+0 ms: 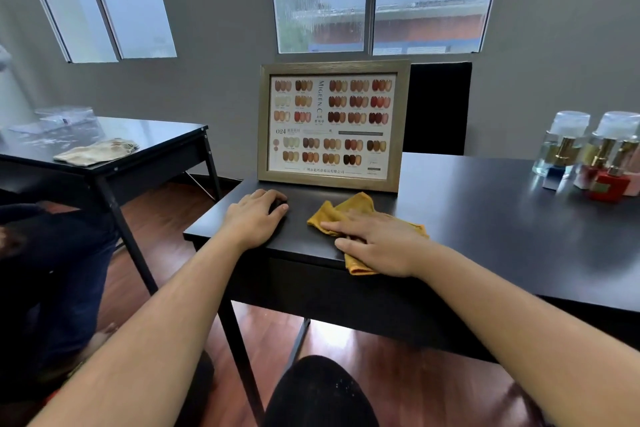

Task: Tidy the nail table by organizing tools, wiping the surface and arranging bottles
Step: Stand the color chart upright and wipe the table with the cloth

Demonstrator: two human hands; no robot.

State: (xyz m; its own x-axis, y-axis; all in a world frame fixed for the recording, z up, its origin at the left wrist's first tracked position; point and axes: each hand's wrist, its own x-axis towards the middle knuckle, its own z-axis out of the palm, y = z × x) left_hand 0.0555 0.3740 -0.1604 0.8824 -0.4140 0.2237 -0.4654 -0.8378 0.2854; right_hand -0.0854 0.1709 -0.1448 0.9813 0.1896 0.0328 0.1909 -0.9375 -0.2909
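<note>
A yellow cloth (349, 210) lies on the black nail table (485, 218) near its front left corner. My right hand (377, 241) presses flat on the cloth with fingers stretched out. My left hand (254, 215) rests on the table's left end, fingers loosely curled, with something dark under the fingertips that I cannot make out. Behind both hands a framed nail colour chart (330, 125) stands upright. Several polish bottles (602, 163) cluster at the far right of the table.
A second black table (145, 149) stands to the left with a folded beige cloth (97, 151) and clear plastic packets (65, 116). A black chair back (438, 107) rises behind the nail table. A seated person's dark clothing (52, 253) is at the left edge.
</note>
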